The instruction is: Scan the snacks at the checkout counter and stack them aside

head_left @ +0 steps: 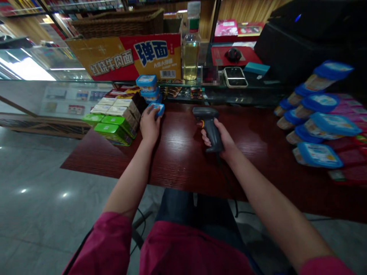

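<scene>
My right hand (222,139) is wrapped round the handle of a dark grey barcode scanner (212,133), its head tipped toward the left above the brown tabletop. On the left, my left hand (150,124) has its fingers closed over a small blue-lidded tub (158,109), which sits at the front of a short stack of similar tubs (146,83). Part of that tub is hidden under the fingers. Close to the left wrist stand green packs (113,130) and pale boxes (114,106) in rows.
Stacked blue-lidded tubs (318,152) and pink-red packs (349,160) occupy the right side. Behind the table are a noodle carton (114,57), a bottle of yellowish liquid (190,55), a phone (235,77) and a computer mouse (233,55). The scanner's cable (228,179) hangs over the front edge.
</scene>
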Motion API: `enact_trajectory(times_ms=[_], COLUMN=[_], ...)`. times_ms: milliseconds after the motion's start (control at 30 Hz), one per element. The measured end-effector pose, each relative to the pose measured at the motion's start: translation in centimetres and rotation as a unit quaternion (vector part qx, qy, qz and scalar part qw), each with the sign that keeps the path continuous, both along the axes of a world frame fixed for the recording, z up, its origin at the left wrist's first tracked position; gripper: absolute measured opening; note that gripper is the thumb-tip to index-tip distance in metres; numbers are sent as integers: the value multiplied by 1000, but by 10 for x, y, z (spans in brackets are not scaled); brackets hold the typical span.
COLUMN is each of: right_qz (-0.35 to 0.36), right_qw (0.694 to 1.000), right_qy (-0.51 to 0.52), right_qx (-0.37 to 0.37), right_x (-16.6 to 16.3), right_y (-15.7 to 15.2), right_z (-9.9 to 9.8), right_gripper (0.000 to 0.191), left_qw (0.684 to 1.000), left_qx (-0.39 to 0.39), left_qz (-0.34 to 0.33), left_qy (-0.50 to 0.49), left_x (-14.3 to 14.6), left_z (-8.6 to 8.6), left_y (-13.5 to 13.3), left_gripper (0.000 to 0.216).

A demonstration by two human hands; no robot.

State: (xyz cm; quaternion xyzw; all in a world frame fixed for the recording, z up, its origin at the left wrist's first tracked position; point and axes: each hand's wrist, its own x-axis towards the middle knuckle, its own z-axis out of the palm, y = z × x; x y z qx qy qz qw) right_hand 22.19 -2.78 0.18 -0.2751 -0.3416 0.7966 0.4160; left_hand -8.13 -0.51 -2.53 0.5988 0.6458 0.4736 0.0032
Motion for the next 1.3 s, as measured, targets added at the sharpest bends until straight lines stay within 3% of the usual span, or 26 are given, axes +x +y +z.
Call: enact_trajectory(times_ms=[100, 233, 333, 833, 967, 1067, 1133, 1200, 1300], right_qz=[4, 5, 17, 32, 14, -19, -49, -73, -93], right_qw=[1000, 1000, 1000, 999, 1000, 1000, 999, 997, 996], right_qy=[0, -5, -5, 3, 4, 1, 1, -3, -12], right_qx=[-3, 8, 13, -5, -6, -1, 2, 2, 6], right_x=[-2, -3, -2, -1, 0, 7, 16, 30, 59], right_y=[0, -2, -3, -1, -2, -4, -8, -14, -29], right_z=[0, 0, 0, -3, -1, 0, 0, 0, 0], right_gripper=[43, 48, 53, 52, 50, 49, 48, 47, 46], left_qw=[987, 894, 848, 856, 890, 957, 980, 981, 949], left_qx=[-15, -95, -135, -124, -93, -24, 10, 20, 0], left_qz=[-107, -251, -310, -278, -252, -197, -175, -194, -293], left_qy=[-121, -359, -409, -419, -368, -213, -92, 4, 113], left_x=[9, 34, 46, 45, 48, 53, 57, 61, 69], left_z=[4, 1, 1, 5, 6, 11, 14, 16, 16], left_y=[-2, -7, -10, -7, -11, -19, -25, -29, -33], left_gripper=[33, 49, 52, 41, 47, 38, 28, 24, 37])
